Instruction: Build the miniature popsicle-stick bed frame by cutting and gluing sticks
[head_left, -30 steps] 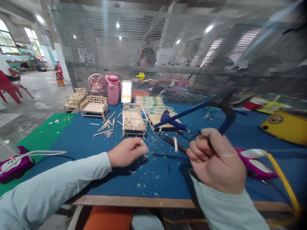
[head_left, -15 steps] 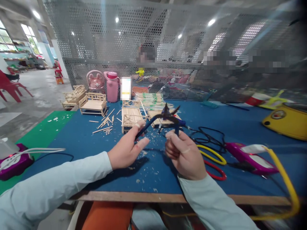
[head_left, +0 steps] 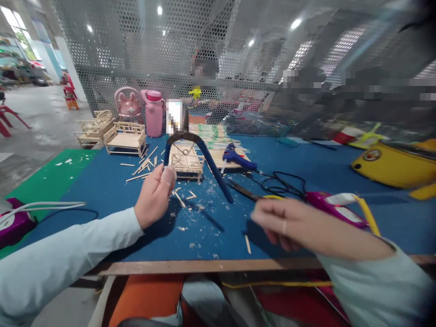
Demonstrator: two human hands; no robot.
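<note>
My left hand (head_left: 156, 195) is closed round one blue handle of a pair of cutting pliers (head_left: 185, 135). The pliers point upward with handles spread wide; the other handle hangs free to the right. My right hand (head_left: 289, 222) is off the pliers, over the scissors (head_left: 243, 190). Its fingers look bent but are blurred, and whatever may be in them is hidden. The scissors' dark blades and a bit of yellow handle show; the hand covers the rest. A short wooden strip (head_left: 248, 244) lies on the table left of that hand. Beyond the pliers stands a small wooden bench (head_left: 185, 165).
A blue glue gun (head_left: 236, 156) rests behind the scissors, its black cord trailing right. Finished little benches (head_left: 125, 140), loose sticks (head_left: 145, 168) and a pink bottle (head_left: 154, 113) are at the back left. Purple power strips (head_left: 313, 202) and a yellow container (head_left: 397, 163) stand rightward.
The pliers have swung upright in my left hand and their handles now spread wider. My right hand has let go of them and moved right. The view has shifted slightly.
</note>
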